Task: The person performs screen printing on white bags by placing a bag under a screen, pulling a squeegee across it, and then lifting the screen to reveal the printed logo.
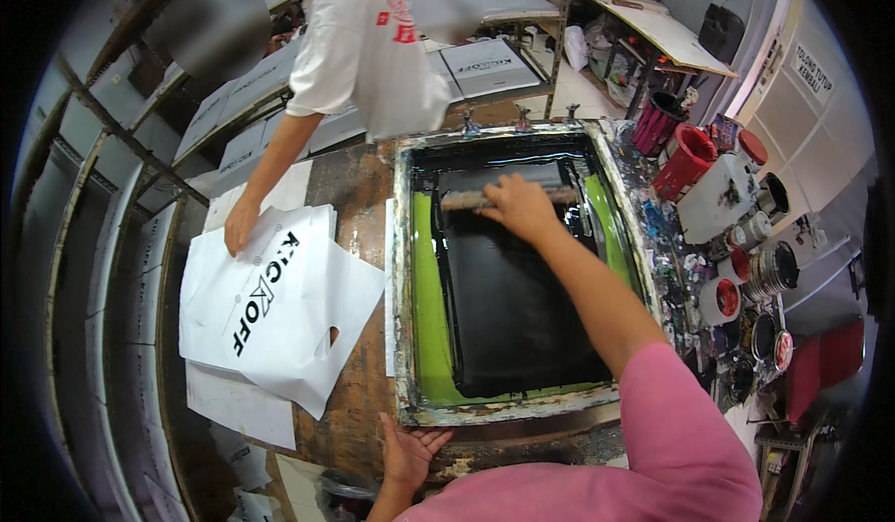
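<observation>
A screen printing frame (403, 270) lies on the worktable, its mesh coated with black ink (522, 308) between green strips at both sides. Near the far end of the mesh, my right hand (522, 207) is closed over the wooden handle of a squeegee (463, 200). My left hand (416, 449) is palm up at the near edge of the frame, fingers spread and empty. Left of the frame lies a stack of white plastic bags (224, 289) with black print. A co-worker's hand (242, 226) touches the far edge of the top bag.
Ink cans and tubs, among them a red bucket (685, 163), crowd the right side of the table. Metal clamps (522, 116) stand at the frame's far edge. Drying racks (112, 289) with printed bags stand left and behind. A co-worker in a white shirt (373, 56) leans in from the far left.
</observation>
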Available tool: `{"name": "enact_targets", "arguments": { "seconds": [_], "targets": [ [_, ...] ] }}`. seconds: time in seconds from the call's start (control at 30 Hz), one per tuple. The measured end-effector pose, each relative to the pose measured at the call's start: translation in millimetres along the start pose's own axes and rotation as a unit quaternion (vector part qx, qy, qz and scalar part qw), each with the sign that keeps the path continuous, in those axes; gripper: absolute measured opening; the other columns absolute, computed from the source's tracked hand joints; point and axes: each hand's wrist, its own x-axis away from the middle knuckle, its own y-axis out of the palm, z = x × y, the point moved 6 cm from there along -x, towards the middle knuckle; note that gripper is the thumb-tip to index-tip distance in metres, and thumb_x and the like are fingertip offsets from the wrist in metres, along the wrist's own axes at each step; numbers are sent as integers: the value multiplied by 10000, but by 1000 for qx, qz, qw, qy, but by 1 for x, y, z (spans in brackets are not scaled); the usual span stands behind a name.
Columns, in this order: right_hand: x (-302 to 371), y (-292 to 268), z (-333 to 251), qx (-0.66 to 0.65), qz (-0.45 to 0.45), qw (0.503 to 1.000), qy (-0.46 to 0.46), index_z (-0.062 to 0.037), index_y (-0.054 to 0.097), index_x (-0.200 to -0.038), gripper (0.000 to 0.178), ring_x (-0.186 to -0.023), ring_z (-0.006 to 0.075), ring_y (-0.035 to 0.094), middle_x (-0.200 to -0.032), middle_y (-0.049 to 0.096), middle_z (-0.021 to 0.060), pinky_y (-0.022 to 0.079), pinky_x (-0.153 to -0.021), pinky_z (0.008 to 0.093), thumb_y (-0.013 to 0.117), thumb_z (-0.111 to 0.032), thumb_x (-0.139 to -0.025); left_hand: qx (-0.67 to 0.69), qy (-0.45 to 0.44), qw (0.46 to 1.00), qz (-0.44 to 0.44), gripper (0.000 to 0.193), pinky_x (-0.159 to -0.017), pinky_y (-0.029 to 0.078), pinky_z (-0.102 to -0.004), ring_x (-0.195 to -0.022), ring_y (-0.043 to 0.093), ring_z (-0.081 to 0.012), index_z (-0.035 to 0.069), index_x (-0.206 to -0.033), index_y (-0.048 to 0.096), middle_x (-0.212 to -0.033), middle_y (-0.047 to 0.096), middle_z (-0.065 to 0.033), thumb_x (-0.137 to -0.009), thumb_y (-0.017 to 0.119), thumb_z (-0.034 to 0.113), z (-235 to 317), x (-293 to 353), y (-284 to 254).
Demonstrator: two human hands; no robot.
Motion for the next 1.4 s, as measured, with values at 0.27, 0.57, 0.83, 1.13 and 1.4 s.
{"name": "enact_targets", "arguments": {
  "seconds": [0.27,0.57,0.83,1.13,1.4],
  "targets": [
    [139,-71,-83,-47,-46,998,3,-122,702,-1232,475,-974,290,633,-1015,640,79,556,-767,427,798,-383,-846,-11,40,999,-29,963,-1126,476,-584,-1295,582,-449,-10,-1548,304,-1390,533,-306,-1009,371,785,7,3,13],
    [237,-144,-149,-89,-160,983,22,-92,673,-1083,404,-910,325,676,-989,659,122,579,-707,453,761,-437,-892,-19,78,997,-13,903,-1083,522,-537,-1222,641,-409,-11,-1525,329,-1296,601,-297,-1032,385,743,4,6,18],
    [237,-177,-159,-85,-76,993,-3,-81,643,-1050,370,-1003,319,649,-1012,620,130,526,-898,489,695,-434,-952,-18,126,988,-92,855,-1087,524,-506,-1219,650,-393,-25,-1426,449,-1293,611,-269,-1026,427,731,11,7,24],
    [152,-296,-161,24,152,988,20,-88,633,-919,357,-880,298,585,-867,594,95,392,-932,510,719,-428,-855,64,281,884,-369,694,-1213,370,-572,-1395,502,-468,-17,-1456,461,-1475,542,-242,-1090,455,572,101,74,101],
    [72,-358,-137,19,223,975,-1,-39,714,-837,429,-815,307,659,-815,693,134,418,-901,497,648,-456,-913,-797,354,485,71,997,-1136,-167,-777,-1580,-64,-547,130,-1683,244,-1679,73,-402,-966,376,810,40,-25,88]
  ]
}}
